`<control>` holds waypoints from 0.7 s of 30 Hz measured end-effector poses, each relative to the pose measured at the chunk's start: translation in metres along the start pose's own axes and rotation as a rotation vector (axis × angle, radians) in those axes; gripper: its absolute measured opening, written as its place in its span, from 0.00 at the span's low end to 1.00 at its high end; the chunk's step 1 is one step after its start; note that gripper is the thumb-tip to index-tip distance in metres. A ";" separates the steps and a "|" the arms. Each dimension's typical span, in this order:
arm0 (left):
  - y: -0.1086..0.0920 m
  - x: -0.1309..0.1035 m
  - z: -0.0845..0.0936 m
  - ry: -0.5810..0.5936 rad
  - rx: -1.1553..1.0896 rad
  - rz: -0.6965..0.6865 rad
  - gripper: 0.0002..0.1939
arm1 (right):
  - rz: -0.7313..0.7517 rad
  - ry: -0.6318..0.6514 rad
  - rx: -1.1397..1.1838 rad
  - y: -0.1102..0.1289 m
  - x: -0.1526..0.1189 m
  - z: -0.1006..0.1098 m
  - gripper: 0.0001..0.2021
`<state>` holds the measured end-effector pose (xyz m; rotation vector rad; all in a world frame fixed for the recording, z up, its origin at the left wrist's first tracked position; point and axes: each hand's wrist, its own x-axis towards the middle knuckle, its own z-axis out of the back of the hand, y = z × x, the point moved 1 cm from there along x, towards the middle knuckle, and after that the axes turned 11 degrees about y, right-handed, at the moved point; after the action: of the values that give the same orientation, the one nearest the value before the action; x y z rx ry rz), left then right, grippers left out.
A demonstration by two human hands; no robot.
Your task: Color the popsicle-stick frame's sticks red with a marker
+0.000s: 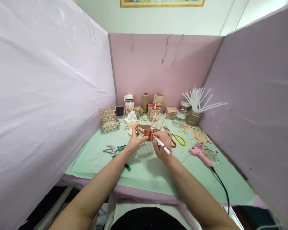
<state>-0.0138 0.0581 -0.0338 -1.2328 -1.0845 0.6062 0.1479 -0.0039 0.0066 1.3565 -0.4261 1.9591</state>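
Note:
A small craft-stick model [147, 132] with red-coloured strips on its near side is held above the table. My left hand [135, 140] grips its left end, thumb along the front and fingers behind. In my right hand [162, 144] is a white marker [163, 147], its tip at the red strips. A light stick frame [157, 120] rises from or just behind the model; I cannot tell whether it is attached. Scissors [176, 137] with yellow and red handles lie just right of my right hand. Green-handled pruning shears [114, 150] rest by my left forearm.
A pink glue gun [201, 155] with a black cord lies at the right, near loose sticks [201, 135]. Further back stand a stick basket [109, 119], a jar [129, 104], twine [145, 101], a water bowl [181, 117] and a pot of white glue sticks [194, 118]. Cloth-covered walls enclose the table.

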 end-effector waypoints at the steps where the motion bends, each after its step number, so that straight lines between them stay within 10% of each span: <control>1: 0.000 0.000 0.000 0.001 -0.005 0.004 0.49 | 0.000 -0.001 0.010 0.000 0.000 0.000 0.05; 21: -0.002 0.000 -0.001 0.018 -0.047 0.022 0.48 | -0.019 0.006 0.043 0.001 -0.001 0.000 0.05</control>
<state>-0.0130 0.0570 -0.0323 -1.2897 -1.0761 0.5883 0.1476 -0.0050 0.0059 1.3768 -0.3689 1.9663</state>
